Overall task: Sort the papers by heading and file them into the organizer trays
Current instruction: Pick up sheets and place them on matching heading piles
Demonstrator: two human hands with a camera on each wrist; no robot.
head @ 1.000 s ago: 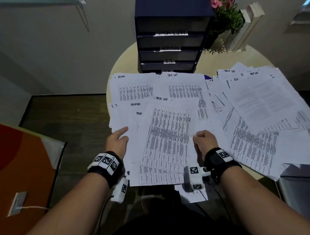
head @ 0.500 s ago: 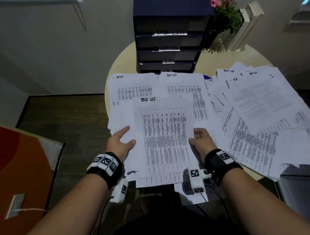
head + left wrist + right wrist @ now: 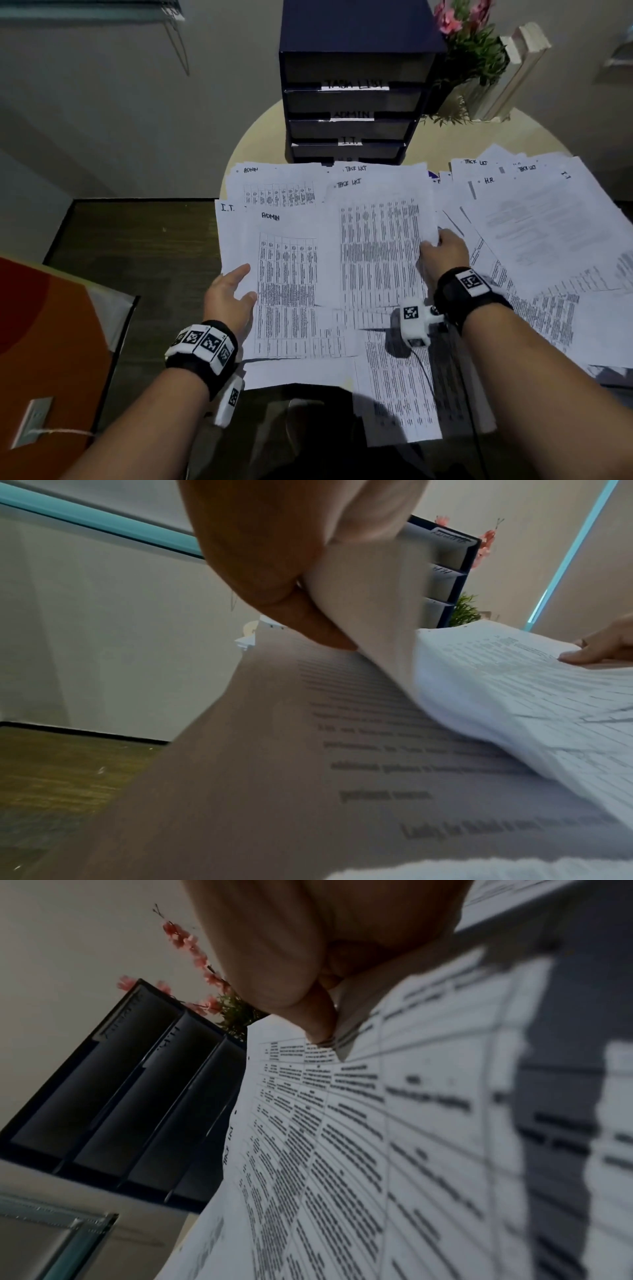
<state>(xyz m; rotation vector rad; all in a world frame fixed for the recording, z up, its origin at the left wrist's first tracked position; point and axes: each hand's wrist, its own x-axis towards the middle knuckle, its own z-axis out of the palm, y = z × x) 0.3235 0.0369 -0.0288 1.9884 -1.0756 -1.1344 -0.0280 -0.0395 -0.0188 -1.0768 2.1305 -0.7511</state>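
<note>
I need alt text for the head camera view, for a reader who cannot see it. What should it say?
Two hands sort printed papers on a round table: the right hand grips a sheet headed TASK LIST, and the left hand holds a sheet headed ADMIN. Behind them stands a dark organizer with trays labelled TASK LIST, ADMIN and I.T.

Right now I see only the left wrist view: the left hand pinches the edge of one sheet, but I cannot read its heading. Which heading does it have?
Observer: The head view shows the left hand holding the ADMIN sheet by its left edge.
Operator: What does the right hand do?
Observer: The right hand pinches the right edge of a TASK LIST sheet, which lies beside the ADMIN sheet.
Operator: Is there a tray for this heading?
Observer: Yes, the organizer has an ADMIN label, second from the top.
</note>
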